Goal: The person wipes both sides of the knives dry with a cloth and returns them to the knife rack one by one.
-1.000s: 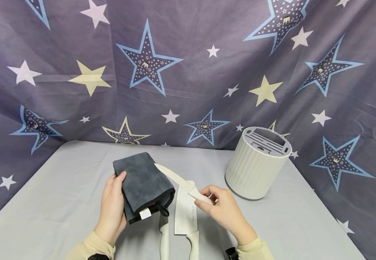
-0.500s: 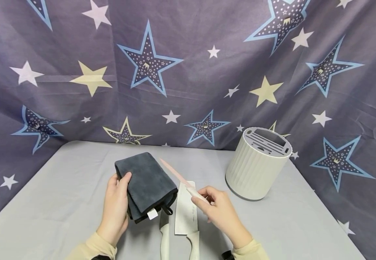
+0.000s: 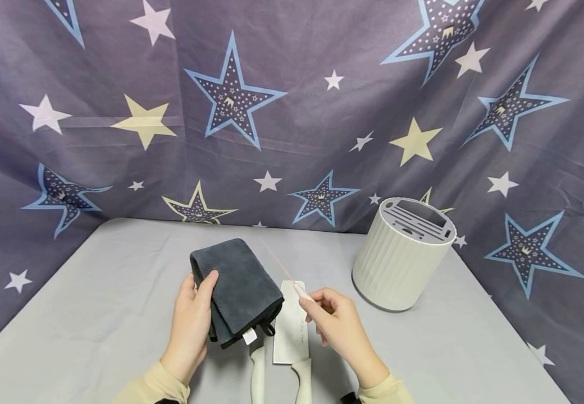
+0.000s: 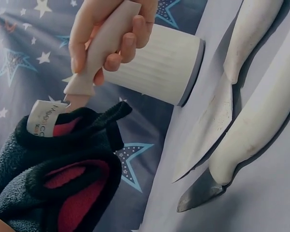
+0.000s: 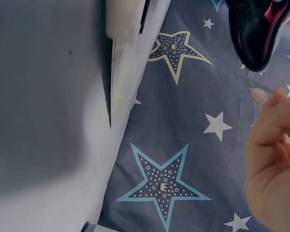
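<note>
My left hand (image 3: 191,325) grips a folded dark grey cloth (image 3: 243,286) with black edging and a white tag, thumb on top. In the left wrist view the cloth (image 4: 34,179) shows a red inner side. With curled fingers, my right hand (image 3: 340,328) holds a knife by its pale handle (image 3: 301,291). Its thin pinkish blade points up and away, seen nearly edge-on, just right of the cloth. Below, a cleaver (image 3: 290,331) lies on the table. Left of it lies another knife (image 3: 258,373), whose dark blade is partly hidden by the cloth.
A ribbed off-white knife block (image 3: 398,264) with a slotted grey top stands at the back right of the grey-covered table (image 3: 95,303). Behind the table hangs a star-patterned curtain (image 3: 292,129).
My left hand has shifted right with the cloth. The knife in my right hand has turned, so its broad blade now shows only as a thin line. The cleaver and other knife stay put.
</note>
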`<state>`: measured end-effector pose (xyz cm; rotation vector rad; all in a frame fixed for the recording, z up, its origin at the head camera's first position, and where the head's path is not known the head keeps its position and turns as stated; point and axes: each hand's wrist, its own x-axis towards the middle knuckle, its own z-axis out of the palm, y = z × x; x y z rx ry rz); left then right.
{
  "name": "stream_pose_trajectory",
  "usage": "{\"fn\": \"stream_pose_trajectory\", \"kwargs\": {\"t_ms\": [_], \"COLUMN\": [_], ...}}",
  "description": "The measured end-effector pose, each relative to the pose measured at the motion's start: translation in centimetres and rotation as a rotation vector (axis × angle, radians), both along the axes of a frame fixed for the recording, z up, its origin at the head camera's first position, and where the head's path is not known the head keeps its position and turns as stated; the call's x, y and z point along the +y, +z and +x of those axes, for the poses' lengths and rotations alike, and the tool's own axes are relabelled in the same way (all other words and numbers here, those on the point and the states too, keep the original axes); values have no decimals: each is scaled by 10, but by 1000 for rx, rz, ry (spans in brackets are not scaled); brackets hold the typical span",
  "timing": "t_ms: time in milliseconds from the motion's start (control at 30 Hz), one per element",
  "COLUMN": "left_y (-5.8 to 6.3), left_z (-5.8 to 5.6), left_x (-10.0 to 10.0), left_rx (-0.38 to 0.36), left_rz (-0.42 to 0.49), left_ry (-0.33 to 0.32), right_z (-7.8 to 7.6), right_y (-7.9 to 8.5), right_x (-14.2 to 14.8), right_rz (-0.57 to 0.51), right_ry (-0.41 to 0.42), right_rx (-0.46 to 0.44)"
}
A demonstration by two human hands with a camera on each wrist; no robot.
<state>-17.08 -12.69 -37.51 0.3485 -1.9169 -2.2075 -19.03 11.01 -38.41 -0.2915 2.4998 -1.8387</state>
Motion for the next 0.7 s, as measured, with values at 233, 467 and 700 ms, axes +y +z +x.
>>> {"fn": "stream_pose_trajectory", "kwargs": {"t_ms": [233,467,700], "left_y": [-2,-1,-1], "left_z": [4,9,12], "left_x": [6,14,24], "left_rx": [4,29,82], "left_rz": [-40,-68,-106], "left_ry": [-35,-46,-48], "right_z": [2,4,5], "right_y": [3,5,7], "right_x": [-3,-5,-13], "right_rz": [-79,-114,-190], "right_ry": [-16,-32,-29], "right_rx": [-26,-33,-58]}}
